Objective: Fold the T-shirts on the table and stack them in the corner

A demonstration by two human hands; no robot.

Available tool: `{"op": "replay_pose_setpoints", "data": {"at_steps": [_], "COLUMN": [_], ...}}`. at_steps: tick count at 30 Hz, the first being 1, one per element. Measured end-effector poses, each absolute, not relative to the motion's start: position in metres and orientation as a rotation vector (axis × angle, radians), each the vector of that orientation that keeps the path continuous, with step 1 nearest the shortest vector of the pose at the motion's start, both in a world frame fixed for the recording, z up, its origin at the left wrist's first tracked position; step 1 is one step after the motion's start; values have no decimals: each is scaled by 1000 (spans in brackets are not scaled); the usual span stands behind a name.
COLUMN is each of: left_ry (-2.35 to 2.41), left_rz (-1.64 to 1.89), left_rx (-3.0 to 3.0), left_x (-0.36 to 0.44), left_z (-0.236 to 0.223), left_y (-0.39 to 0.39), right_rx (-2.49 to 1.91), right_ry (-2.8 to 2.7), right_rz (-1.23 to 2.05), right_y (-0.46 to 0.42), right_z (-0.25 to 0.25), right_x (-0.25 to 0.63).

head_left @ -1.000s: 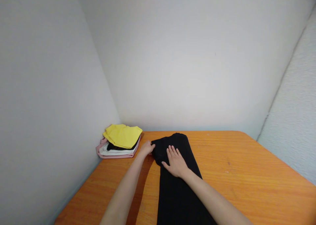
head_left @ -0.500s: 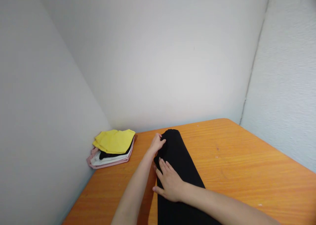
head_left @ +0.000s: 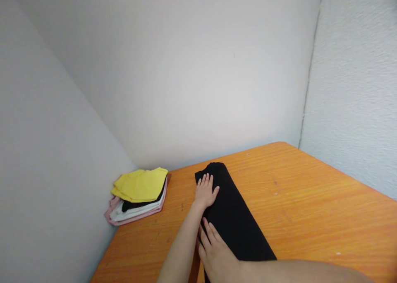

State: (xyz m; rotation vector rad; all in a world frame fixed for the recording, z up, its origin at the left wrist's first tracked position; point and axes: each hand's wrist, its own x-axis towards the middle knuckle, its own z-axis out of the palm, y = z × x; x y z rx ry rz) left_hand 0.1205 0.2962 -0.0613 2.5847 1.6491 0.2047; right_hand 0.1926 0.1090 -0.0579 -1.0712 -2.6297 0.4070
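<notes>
A long folded piece of black clothing lies on the wooden table, running from near the far edge toward me. My left hand rests flat on its far left part, fingers spread. Nearer to me, my right hand lies along the cloth's left edge with its fingers stretched out. Neither hand grips the fabric. My right hand and forearm cover the near part of the garment, so its kind cannot be made out.
At the far left of the orange-brown table, a stack of folded clothes stands against the wall: a yellow garment on top, then black, white and pink ones. White walls border the table behind and at the left.
My left hand has gone from pinching the cloth's far left edge to lying flat on it. My right hand has slid nearer to me. The view has shifted slightly.
</notes>
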Motion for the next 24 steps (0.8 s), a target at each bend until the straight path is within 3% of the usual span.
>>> {"op": "replay_pose_setpoints", "data": {"at_steps": [9,16,20,24], "left_ry": [1734,1525,1314,1104], "left_rz": [356,734,1101,1438], "left_rx": [2573,2532,2447,2319], "left_x": [128,131,126,101], "left_z": [-66,-50,8,135], "left_y": [293,281,261,201], "right_rx": [-726,-419,-495,-785], "right_ry": [-2664,-2682,-2713,-2691], "right_rz": [209,142,334,495], "right_y": [72,27,4,-8], "right_z": [-87,-36,-5,4], "right_x": [179,204,250,299]}}
